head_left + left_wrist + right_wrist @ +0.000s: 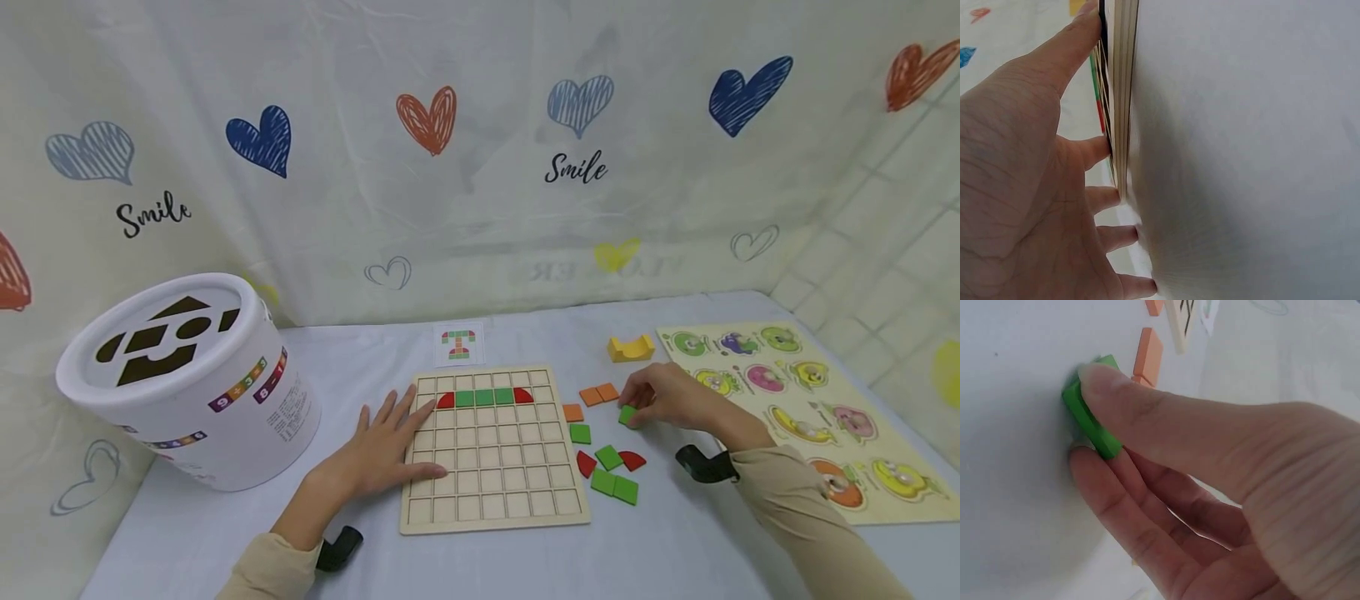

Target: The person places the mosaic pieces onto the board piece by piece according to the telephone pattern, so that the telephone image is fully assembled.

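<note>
While the left hand [386,450] lies flat with fingers spread along the left edge of a pale wooden gridded board [495,507], thumb reaching onto its cells, the right hand [658,398] pinches a small green square tile [627,416] between thumb and fingertips. That tile is right of the board, beyond the loose pieces, tilted, its thick edge slanting across the right wrist view; being square, it shows no clear long axis, and whether it touches the cloth-covered counter [510,567] cannot be told.

On the board, three green square tiles [484,397] run left to right, a red quarter-round tile [523,396] capping each end. Near the right edge lie orange square tiles [599,394], more green squares and two red quarter-rounds. White cloth spans from these pieces to the cream fruit-picture board [795,395] and along the near edge. A yellow notched block [632,349] stands beyond the orange pair.
</note>
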`<state>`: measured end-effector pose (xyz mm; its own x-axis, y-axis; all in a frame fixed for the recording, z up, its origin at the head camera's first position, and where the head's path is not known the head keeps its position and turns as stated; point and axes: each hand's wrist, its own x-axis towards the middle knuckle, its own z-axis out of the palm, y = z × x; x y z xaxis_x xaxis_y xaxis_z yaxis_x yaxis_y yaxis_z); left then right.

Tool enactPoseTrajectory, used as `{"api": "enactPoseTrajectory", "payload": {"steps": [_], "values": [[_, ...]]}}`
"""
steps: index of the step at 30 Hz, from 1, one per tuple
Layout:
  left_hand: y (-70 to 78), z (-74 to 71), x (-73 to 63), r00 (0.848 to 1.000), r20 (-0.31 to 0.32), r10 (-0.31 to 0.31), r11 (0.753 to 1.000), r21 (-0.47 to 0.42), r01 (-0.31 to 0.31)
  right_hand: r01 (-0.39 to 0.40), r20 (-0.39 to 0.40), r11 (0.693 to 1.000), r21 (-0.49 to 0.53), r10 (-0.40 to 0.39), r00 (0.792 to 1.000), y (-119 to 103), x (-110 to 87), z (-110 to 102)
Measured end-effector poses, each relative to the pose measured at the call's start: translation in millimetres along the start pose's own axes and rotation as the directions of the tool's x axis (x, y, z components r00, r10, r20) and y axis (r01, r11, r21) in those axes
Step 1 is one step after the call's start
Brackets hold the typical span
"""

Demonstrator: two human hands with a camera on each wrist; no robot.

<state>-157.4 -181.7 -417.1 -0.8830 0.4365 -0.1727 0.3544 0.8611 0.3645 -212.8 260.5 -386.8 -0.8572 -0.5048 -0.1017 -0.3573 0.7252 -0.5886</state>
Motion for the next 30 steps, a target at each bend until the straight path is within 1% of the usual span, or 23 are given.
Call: {"api": "enactPoseTrajectory", "payload": {"steps": [7,13,17,20,22,24,26,30], "values": [[-0.9,-0.6,1.0,1.000,-0.008,0.009,1.000,-0.003,-0.009,0.002,-0.047,1.000,0.010,-0.001,0.999,-2.9,-3.6,3.8],[-0.5,-0.5,1.0,1.000,-0.004,0.004,1.000,-0.001,-0.004,0.034,-0.073,0.999,-0.005,-0.035,0.997,-5.6,-5.0,7.3],[0.6,-1.4,-0.3,1.000,0.003,-0.003,1.000,0.000,0.003,0.063,-0.102,0.997,-0.033,-0.066,0.993,-13.4,-3.0,8.1],[0.8,-1.4,-0.7,1.000,0.003,-0.006,1.000,0.001,0.006,0.118,-0.159,0.991,-0.059,-0.126,0.979,-24.4,1.2,8.5],[0.6,-1.4,-0.6,1.000,0.001,-0.005,1.000,-0.002,0.005,0.173,-0.194,0.983,-0.060,-0.181,0.964,-33.7,5.5,9.7],[0.3,-1.3,-0.4,1.000,-0.002,0.000,1.000,-0.008,0.000,0.223,-0.216,0.974,-0.038,-0.226,0.950,-43.6,10.6,11.8],[0.2,-1.1,-0.2,1.000,-0.002,-0.001,1.000,-0.009,0.001,0.269,-0.222,0.963,-0.004,-0.263,0.939,-53.3,16.8,14.6],[0.1,0.5,1.0,1.000,-0.003,-0.002,1.000,-0.013,0.002,0.334,-0.205,0.942,0.041,-0.319,0.925,-69.4,30.1,21.0]]}}
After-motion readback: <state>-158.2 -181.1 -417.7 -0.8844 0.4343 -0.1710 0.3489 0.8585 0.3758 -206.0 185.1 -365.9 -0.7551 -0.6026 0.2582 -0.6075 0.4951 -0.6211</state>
